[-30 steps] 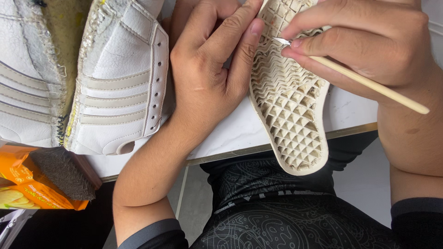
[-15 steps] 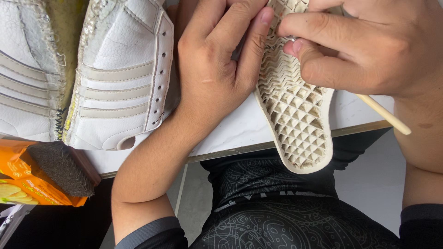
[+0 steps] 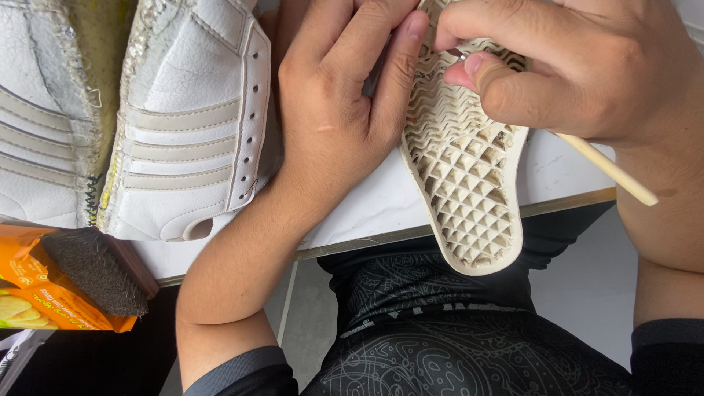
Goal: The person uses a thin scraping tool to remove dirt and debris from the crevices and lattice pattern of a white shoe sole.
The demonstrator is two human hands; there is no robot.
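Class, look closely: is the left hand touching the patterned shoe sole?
Touching: the head view shows the left hand with its fingers pressed along the sole's edge.

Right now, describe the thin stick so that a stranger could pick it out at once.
Start at the white table and its upturned shoe sole. The right hand pinches the wooden stick there. It alone is slim, pale and straight, poking out below that hand.
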